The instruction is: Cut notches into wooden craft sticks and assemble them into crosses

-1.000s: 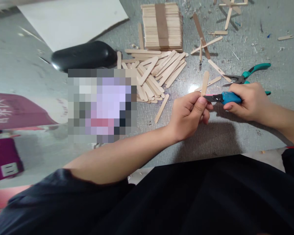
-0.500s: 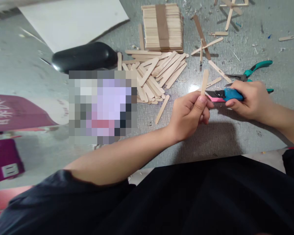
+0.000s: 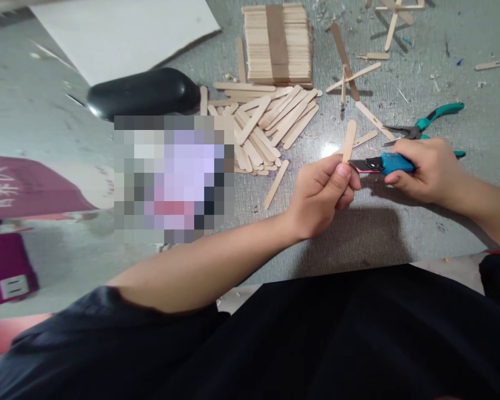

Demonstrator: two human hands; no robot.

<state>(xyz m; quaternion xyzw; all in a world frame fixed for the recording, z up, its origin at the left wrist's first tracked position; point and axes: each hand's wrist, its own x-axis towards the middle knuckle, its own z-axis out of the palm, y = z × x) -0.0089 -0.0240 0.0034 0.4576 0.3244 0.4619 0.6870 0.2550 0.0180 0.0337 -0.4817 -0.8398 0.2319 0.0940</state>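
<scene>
Between thumb and fingers of my left hand (image 3: 327, 183) is a wooden craft stick (image 3: 349, 139), its rounded end pointing up and its lower part hidden. My right hand (image 3: 427, 169) is wrapped around the blue handle of a utility knife (image 3: 395, 163). The dark blade reaches left to the stick just above my left thumb, and a thin pink edge shows along it. Teal-handled needle-nose pliers (image 3: 439, 115) lie just behind my right hand, partly covered by it. Two notched sticks (image 3: 373, 119) rest on the table near the pliers.
A loose pile of craft sticks (image 3: 254, 130) lies left of my hands, below a banded bundle (image 3: 258, 47). Crossed-stick pieces (image 3: 354, 76) stand toward the back. Further left are a black rounded case (image 3: 144, 93), a white board (image 3: 125, 33) and a pixelated patch.
The knife blade drew back right from the stick, turning to show more pink, then came against the stick again. My left hand keeps its hold, with the stick tilting slightly.
</scene>
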